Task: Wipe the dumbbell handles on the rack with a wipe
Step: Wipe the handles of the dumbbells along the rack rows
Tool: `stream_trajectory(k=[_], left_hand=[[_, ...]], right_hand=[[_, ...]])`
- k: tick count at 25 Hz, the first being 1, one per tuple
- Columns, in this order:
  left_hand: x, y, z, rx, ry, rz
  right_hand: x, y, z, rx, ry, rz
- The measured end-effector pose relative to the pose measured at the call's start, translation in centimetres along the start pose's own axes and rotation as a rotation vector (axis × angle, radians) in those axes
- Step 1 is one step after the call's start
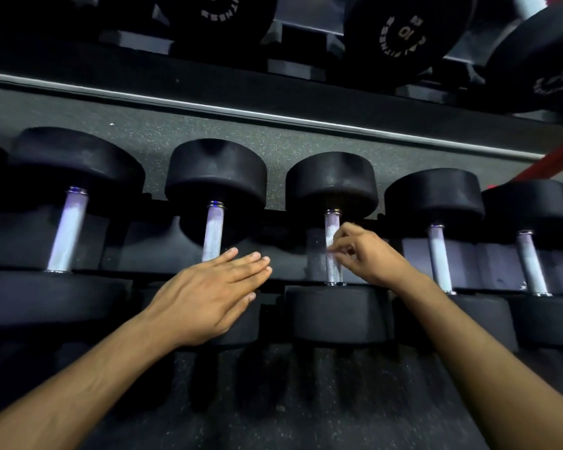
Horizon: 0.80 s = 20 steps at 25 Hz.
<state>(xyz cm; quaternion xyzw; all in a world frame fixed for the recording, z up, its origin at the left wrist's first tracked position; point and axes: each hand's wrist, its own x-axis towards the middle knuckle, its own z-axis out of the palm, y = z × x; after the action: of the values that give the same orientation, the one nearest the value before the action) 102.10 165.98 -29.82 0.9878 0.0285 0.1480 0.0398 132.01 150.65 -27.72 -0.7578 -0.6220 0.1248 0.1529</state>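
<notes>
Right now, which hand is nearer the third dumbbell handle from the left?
Right. The right hand has its fingers at the third handle; the left hand lies flat over the second dumbbell, beside it.

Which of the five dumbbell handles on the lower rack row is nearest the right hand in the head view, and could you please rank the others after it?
From the right hand:
1. Middle handle, at its fingertips.
2. Second handle from the right, just to its right.
3. Second handle from the left, beside the left hand.
4. Rightmost handle.
5. Leftmost handle.
</notes>
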Motion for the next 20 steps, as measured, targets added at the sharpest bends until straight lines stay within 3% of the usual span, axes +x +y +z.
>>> stream_trajectory(k=[4, 7, 9, 15, 18, 20], left_hand=[[-1.1, -0.3, -0.2, -0.012, 0.017, 0.036], [-2.1, -0.5, -0.1, 0.005, 0.003, 0.048], [-2.3, -0.6, -0.3, 0.031, 0.01, 0.054], [-2.9, -0.6, -0.1, 0.084, 0.031, 0.065], [-2.9, -0.7, -0.1, 0.061, 0.034, 0.065], [-2.8, -0.7, -0.1, 0.057, 0.042, 0.068]], right_hand=[[-0.7, -0.5, -0.8, 0.108, -0.282, 0.091], [0.1, -1.1, -1.1, 0.012, -0.367, 0.071], [0.6, -1.6, -0.9, -0.075, -0.31, 0.022], [2.9, -1.6, -0.5, -0.442, 0.095, 0.008], [3.4, -2.0, -0.1, -0.465, 0.189, -0.078], [3.0, -2.6, -0.4, -0.474, 0.164, -0.165]])
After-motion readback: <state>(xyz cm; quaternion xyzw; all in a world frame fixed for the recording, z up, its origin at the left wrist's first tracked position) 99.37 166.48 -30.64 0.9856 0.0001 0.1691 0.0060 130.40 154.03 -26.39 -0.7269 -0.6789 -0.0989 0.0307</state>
